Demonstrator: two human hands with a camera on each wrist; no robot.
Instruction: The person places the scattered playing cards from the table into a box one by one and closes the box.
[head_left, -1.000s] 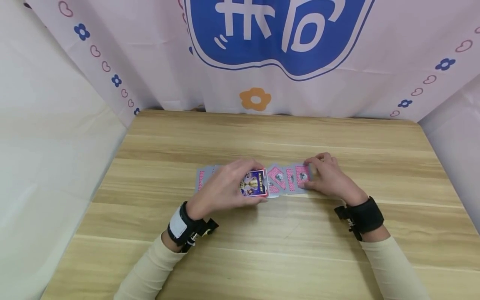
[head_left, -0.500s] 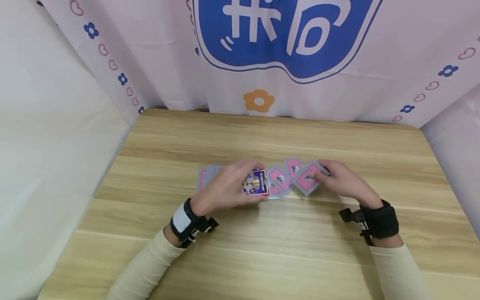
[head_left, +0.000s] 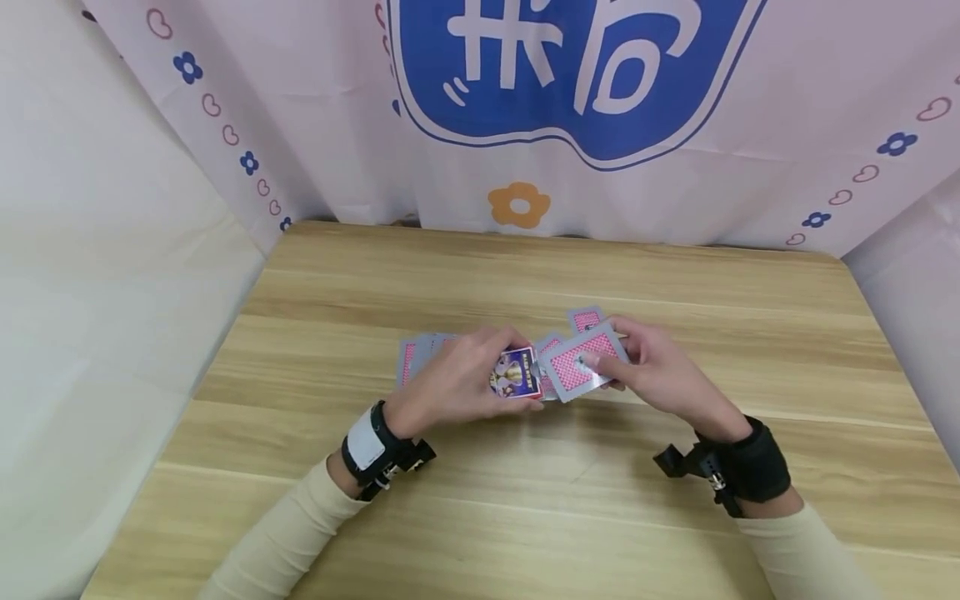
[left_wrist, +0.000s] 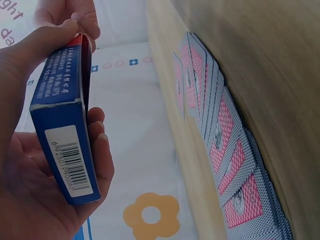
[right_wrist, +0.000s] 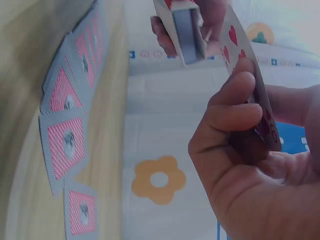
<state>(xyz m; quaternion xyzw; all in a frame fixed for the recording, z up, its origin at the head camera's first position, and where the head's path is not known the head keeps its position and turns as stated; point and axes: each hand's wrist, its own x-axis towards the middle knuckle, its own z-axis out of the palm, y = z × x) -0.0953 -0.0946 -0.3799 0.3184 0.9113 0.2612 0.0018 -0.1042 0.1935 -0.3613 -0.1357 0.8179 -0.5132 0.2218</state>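
above the table, left grip closed round card box, right grip pinching one card

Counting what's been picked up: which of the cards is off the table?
The card pinched in the right hand; its red hearts face shows, while the other cards lie spread face down.

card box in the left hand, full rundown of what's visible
The card box is a small cardboard carton: blue sides with white print, a white barcode label on one end, a red edge at the other, and a colourful picture on its front. Its end flap looks open in the right wrist view. The left hand grips it above the table, beside the spread cards, not touching them.
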